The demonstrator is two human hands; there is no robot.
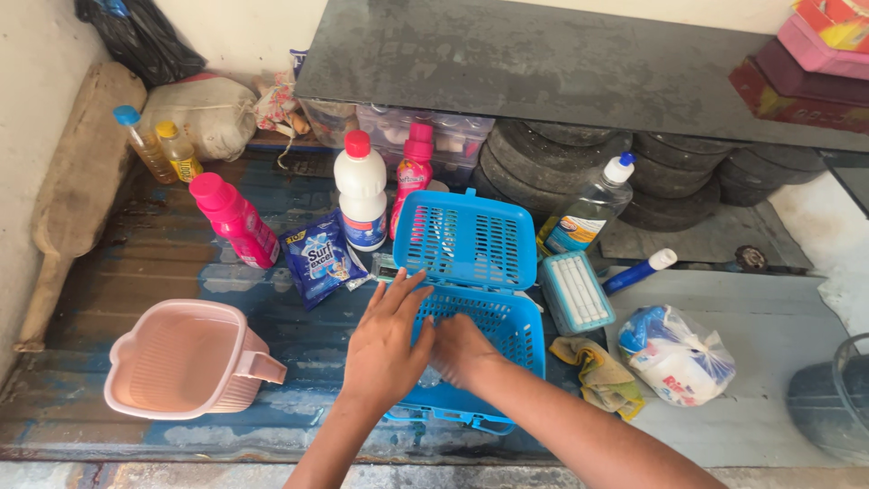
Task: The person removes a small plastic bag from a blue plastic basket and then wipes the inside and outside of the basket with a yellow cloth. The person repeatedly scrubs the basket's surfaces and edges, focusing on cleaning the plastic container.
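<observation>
Blue slotted basket (471, 299) set on worn blue floor, lid raised upright at back. Left hand (387, 340) flat on near rim, fingers spread, gripping nothing; right hand (460, 349) inside basket, grip state not discernible. Basket interior apparently bare; loading judged not begun. Still outside: pink bottle (235, 220), white bottle with red cap (361, 192), blue sachet (319, 258), clear spray bottle (587, 213), white-bristled brush (577, 292), yellow cloth (605, 373), knotted bag (676, 353). Pink tub (181, 358) to left, well apart. No obstruction at basket mouth.
</observation>
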